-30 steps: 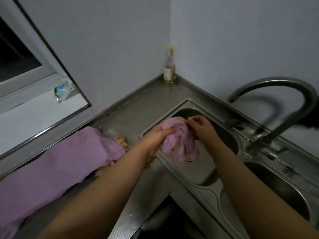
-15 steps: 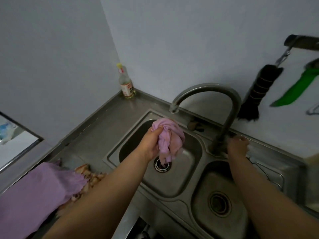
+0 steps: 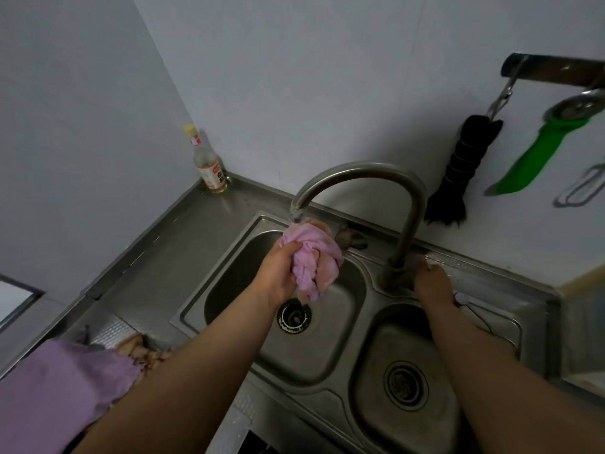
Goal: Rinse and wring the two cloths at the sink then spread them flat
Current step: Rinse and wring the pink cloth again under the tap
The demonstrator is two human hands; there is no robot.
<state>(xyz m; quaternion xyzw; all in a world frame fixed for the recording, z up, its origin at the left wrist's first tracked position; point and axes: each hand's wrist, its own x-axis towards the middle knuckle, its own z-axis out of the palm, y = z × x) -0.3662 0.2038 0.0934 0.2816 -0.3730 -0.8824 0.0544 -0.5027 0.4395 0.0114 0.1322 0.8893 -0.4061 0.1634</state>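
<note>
My left hand (image 3: 278,273) grips a bunched pink cloth (image 3: 311,253) right under the spout of the curved steel tap (image 3: 360,168), above the left sink basin (image 3: 327,348). Water seems to run from the spout onto the cloth. My right hand (image 3: 432,285) is at the tap's base, curled round the handle there, with the fingers partly hidden behind the tap column. A second purple cloth (image 3: 49,394) with a peach frilled edge lies on the steel counter at the lower left, partly behind my left forearm.
The right basin (image 3: 370,352) lies under my right forearm. A bottle (image 3: 209,165) stands in the counter's back corner. A black brush (image 3: 458,165), a green-handled tool (image 3: 530,158) and a wire utensil (image 3: 586,188) hang on the wall at the right.
My right hand let go of the cloth and went to the tap's base. My left hand carried the cloth up under the spout, where water now seems to flow. My view turned right.
</note>
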